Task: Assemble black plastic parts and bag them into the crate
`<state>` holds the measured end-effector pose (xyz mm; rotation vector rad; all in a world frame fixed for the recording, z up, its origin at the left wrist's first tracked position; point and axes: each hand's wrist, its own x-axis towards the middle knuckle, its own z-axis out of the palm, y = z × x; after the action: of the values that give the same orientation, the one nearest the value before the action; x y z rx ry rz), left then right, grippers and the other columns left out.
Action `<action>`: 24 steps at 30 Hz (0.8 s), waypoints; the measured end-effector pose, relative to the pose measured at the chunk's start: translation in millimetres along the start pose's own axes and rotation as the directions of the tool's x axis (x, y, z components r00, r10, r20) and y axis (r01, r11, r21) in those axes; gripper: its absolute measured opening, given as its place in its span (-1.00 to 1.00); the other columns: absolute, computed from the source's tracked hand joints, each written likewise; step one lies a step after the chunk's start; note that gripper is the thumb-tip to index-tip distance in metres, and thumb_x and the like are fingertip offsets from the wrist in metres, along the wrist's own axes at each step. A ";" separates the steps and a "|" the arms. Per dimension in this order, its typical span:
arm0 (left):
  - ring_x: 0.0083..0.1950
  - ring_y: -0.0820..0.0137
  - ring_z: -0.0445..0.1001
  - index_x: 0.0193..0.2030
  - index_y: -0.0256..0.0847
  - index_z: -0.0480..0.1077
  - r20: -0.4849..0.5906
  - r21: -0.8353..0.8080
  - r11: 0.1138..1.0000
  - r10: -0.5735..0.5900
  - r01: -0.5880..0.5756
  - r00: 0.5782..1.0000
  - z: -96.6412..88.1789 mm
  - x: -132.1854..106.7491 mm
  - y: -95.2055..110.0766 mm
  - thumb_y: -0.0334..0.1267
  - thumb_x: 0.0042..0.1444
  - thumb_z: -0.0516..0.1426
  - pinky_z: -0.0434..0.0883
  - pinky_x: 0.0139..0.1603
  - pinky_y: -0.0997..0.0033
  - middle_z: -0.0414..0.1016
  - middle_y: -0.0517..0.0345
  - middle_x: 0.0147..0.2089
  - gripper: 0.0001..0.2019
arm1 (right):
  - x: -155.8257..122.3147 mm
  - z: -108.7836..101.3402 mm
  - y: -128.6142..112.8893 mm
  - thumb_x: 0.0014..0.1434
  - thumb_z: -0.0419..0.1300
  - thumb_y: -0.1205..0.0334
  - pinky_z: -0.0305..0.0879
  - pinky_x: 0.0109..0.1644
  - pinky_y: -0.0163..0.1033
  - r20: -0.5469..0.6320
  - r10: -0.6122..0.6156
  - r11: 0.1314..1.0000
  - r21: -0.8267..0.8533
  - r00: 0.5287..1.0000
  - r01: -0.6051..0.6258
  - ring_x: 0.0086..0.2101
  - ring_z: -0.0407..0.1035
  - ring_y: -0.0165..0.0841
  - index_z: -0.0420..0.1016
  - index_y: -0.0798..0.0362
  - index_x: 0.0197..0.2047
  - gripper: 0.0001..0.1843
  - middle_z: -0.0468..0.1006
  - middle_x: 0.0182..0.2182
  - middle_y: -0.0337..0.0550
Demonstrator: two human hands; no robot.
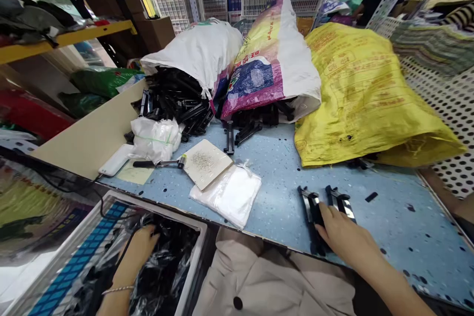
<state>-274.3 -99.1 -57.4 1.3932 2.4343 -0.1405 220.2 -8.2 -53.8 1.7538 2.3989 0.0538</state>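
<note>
1. My right hand (346,234) lies on black plastic parts (314,212) at the near right of the desk (388,232), fingers (329,219) open, not gripping.
2. My left hand (138,252) is in a crate (155,210), on a black bag (166,276); I cannot tell if it grips.

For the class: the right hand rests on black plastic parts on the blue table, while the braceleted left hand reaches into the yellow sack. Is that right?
No: the head view shows the left hand in a white crate of glossy black plastic, not the yellow sack. The right hand on the black plastic parts stands as stated.
</note>
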 end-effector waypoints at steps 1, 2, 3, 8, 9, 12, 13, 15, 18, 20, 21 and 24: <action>-0.19 0.27 0.55 -0.31 -0.17 0.41 -0.028 -0.064 0.997 0.051 -0.053 0.998 -0.2 -0.7 27.6 -0.31 0.11 0.01 0.40 -0.18 0.41 0.58 0.12 -0.28 -0.85 | -1.0 6.1 -7.3 0.18 0.04 0.28 0.35 -0.32 -0.15 -0.034 -0.025 0.999 0.021 0.999 0.026 -0.24 0.50 -0.07 0.28 0.20 0.13 -0.56 0.53 -0.17 0.15; -0.23 0.30 0.53 -0.31 -0.17 0.40 -0.103 -0.154 0.975 0.143 -0.158 0.984 0.6 -3.6 58.6 -0.27 0.15 -0.01 0.39 -0.18 0.40 0.56 0.12 -0.29 -0.83 | -1.1 11.1 -13.3 0.18 0.03 0.29 0.35 -0.31 -0.17 -0.052 -0.041 0.998 0.050 0.998 0.044 -0.25 0.50 -0.10 0.22 0.18 0.18 -0.51 0.52 -0.14 0.13; -0.24 0.31 0.51 -0.31 -0.17 0.39 -0.179 -0.239 0.924 0.259 -0.298 0.949 2.7 -7.7 91.2 -0.24 0.18 -0.02 0.40 -0.18 0.39 0.54 0.10 -0.30 -0.82 | -0.3 15.1 -17.6 0.19 0.01 0.28 0.34 -0.32 -0.18 -0.054 -0.044 0.995 0.084 0.998 0.049 -0.26 0.50 -0.12 0.20 0.17 0.20 -0.51 0.52 -0.13 0.12; -0.01 0.14 0.38 -0.22 -0.26 0.41 -0.298 -0.330 0.728 0.523 -0.601 0.798 21.6 -14.6 215.6 -0.24 0.08 0.13 0.37 -0.06 0.20 0.43 -0.11 -0.10 -0.83 | 5.7 21.5 -13.5 0.19 -0.01 0.17 0.33 -0.32 -0.15 0.033 0.048 0.946 0.320 0.998 -0.056 -0.26 0.50 -0.08 0.38 0.11 -0.03 -0.66 0.53 -0.10 0.12; -0.01 0.13 0.37 -0.26 -0.27 0.42 -0.267 -0.351 0.739 0.509 -0.575 0.818 23.7 -9.7 225.0 -0.30 0.07 0.13 0.36 -0.08 0.20 0.42 -0.13 -0.10 -0.88 | 5.7 21.4 -10.1 0.18 0.00 0.15 0.34 -0.27 -0.14 0.049 0.061 0.912 0.404 0.997 -0.076 -0.23 0.50 -0.08 0.39 0.08 -0.05 -0.68 0.53 -0.10 0.09; -0.19 0.27 0.42 -0.47 -0.25 0.38 -0.187 -0.440 0.743 0.473 -0.504 0.861 22.7 12.8 226.8 -0.41 0.03 0.10 0.34 -0.21 0.33 0.43 0.00 -0.27 -0.90 | 3.5 20.3 -5.3 0.14 0.07 0.05 0.34 -0.15 -0.16 0.113 0.092 0.698 0.701 0.989 -0.145 -0.15 0.46 -0.11 0.40 0.00 -0.07 -0.66 0.56 -0.16 -0.03; -0.27 0.32 0.41 -0.51 -0.25 0.36 -0.173 -0.468 0.736 0.466 -0.489 0.868 20.3 20.6 222.4 -0.39 0.01 0.13 0.33 -0.26 0.38 0.42 0.07 -0.34 -0.90 | 2.7 19.3 -7.0 0.12 0.10 0.01 0.34 -0.14 -0.17 0.143 0.105 0.590 0.788 0.984 -0.177 -0.15 0.45 -0.13 0.41 0.00 -0.07 -0.64 0.57 -0.19 -0.06; -0.40 0.41 0.38 -0.53 -0.24 0.34 -0.131 -0.537 0.712 0.460 -0.452 0.878 14.2 33.1 212.4 -0.31 -0.04 0.19 0.29 -0.35 0.45 0.39 0.18 -0.45 -0.87 | 3.0 15.4 -15.5 0.08 0.15 -0.06 0.35 -0.17 -0.20 0.211 0.123 0.329 0.913 0.970 -0.241 -0.21 0.44 -0.18 0.44 0.02 -0.09 -0.59 0.57 -0.26 -0.09; -0.52 0.48 0.32 -0.52 -0.25 0.36 -0.051 -0.638 0.653 0.492 -0.408 0.869 6.6 41.2 202.6 -0.17 0.00 0.16 0.24 -0.47 0.51 0.34 0.26 -0.56 -0.79 | 10.4 4.3 -36.0 0.03 0.23 -0.11 0.35 -0.30 -0.25 0.300 0.096 -0.096 0.952 0.949 -0.291 -0.35 0.40 -0.30 0.48 0.04 -0.15 -0.57 0.53 -0.37 -0.17; -0.55 0.49 0.30 -0.51 -0.26 0.38 -0.019 -0.682 0.623 0.509 -0.384 0.861 4.9 41.3 200.8 -0.15 0.00 0.14 0.21 -0.50 0.53 0.33 0.27 -0.58 -0.79 | 20.3 -4.6 -50.7 0.00 0.30 -0.07 0.34 -0.36 -0.27 0.318 0.046 -0.339 0.897 0.947 -0.285 -0.43 0.35 -0.37 0.50 0.04 -0.25 -0.63 0.50 -0.43 -0.21; -0.56 0.50 0.29 -0.52 -0.26 0.37 -0.015 -0.695 0.615 0.507 -0.373 0.862 5.3 40.7 201.0 -0.16 -0.03 0.16 0.20 -0.51 0.53 0.33 0.29 -0.59 -0.80 | 26.5 -8.9 -57.9 -0.02 0.32 -0.04 0.35 -0.35 -0.26 0.319 0.021 -0.439 0.854 0.947 -0.278 -0.44 0.35 -0.38 0.51 0.04 -0.29 -0.66 0.50 -0.44 -0.22; -0.55 0.50 0.26 -0.60 -0.22 0.26 -0.036 -0.705 0.614 0.468 -0.354 0.883 9.8 39.1 204.8 -0.19 -0.18 0.26 0.16 -0.51 0.53 0.29 0.33 -0.61 -0.74 | 48.3 -20.7 -79.4 -0.04 0.38 0.07 0.40 -0.15 -0.11 0.289 -0.052 -0.685 0.686 0.956 -0.245 -0.36 0.41 -0.33 0.53 0.04 -0.36 -0.75 0.54 -0.43 -0.20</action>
<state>-115.6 36.3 -63.6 1.4327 1.6598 0.6975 127.8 14.7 -49.2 1.8314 1.1214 -3.4328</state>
